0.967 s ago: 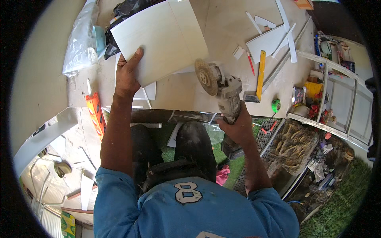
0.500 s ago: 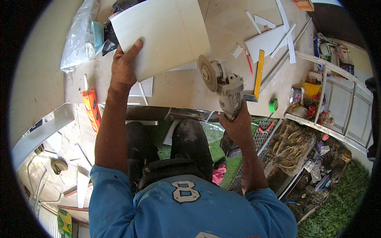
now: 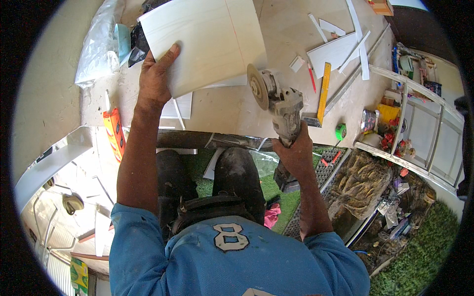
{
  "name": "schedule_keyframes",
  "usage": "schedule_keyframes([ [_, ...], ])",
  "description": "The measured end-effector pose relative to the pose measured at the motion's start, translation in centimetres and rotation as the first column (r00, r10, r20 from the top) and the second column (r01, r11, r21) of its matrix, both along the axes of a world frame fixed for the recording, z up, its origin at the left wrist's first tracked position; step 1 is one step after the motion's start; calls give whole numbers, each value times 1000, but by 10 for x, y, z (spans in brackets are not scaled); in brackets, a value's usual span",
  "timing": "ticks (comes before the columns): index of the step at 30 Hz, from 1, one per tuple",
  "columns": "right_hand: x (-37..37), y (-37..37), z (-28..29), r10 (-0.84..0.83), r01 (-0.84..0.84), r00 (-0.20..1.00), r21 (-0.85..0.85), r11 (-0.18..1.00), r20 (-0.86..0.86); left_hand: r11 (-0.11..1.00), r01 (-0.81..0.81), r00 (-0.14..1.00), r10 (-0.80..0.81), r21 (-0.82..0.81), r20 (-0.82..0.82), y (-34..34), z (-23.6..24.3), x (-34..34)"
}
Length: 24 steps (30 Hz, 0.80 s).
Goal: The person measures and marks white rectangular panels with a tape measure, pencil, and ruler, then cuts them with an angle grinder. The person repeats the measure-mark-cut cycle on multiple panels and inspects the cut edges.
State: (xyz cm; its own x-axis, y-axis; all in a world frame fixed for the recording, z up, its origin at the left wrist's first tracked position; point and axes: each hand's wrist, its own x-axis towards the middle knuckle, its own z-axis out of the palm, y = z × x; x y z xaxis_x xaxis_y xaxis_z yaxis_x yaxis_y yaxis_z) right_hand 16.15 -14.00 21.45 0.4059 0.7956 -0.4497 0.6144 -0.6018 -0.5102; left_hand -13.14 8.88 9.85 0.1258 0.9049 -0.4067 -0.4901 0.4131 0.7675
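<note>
My left hand (image 3: 157, 81) grips the lower left edge of a pale tile (image 3: 207, 44), thumb on its face and the other fingers hidden behind. A thin red line runs down the tile near its right side. In my right hand (image 3: 296, 153) is an angle grinder (image 3: 287, 111), held round its body with the cutting disc (image 3: 257, 88) upward. The disc stands at the tile's lower right corner; whether they touch I cannot tell. Below my fist the grinder's dark lower end (image 3: 285, 178) shows.
Right of the grinder lie a yellow-bladed square (image 3: 324, 91), a red pencil (image 3: 311, 76), white offcuts (image 3: 335, 52) and a green tape measure (image 3: 340, 131). An orange-wrapped item (image 3: 114, 133) lies left. A metal frame (image 3: 410, 123) leans at right, beside a stained sack (image 3: 360, 182).
The tile and my left hand have shifted very slightly to the right. The grinder stays nearly where it was, with its disc looking sharper now.
</note>
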Motion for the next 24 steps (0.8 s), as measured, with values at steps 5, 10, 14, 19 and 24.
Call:
schedule_keyframes([
  [5, -1, -1, 0, -3, 4, 1000, 14, 1000, -7, 1000, -15, 999, 15, 11, 39, 1, 2, 1],
  [10, 0, -2, -1, -5, 6, 1000, 20, 1000, -5, 1000, -14, 999, 13, 20, 50, 1, 2, 1],
  [14, 0, -3, -1, 0, 0, 1000, 24, 1000, 6, 1000, -9, 999, 8, 11, 54, 1, 1, 1],
  [19, -3, -2, 0, -6, 5, 1000, 21, 1000, 16, 1000, 0, 999, 0, 9, 40, 0, 0, 0],
  [24, -4, -4, 1, -5, 5, 1000, 33, 999, 18, 1000, 11, 1000, -11, 26, 7, -1, -1, -1],
])
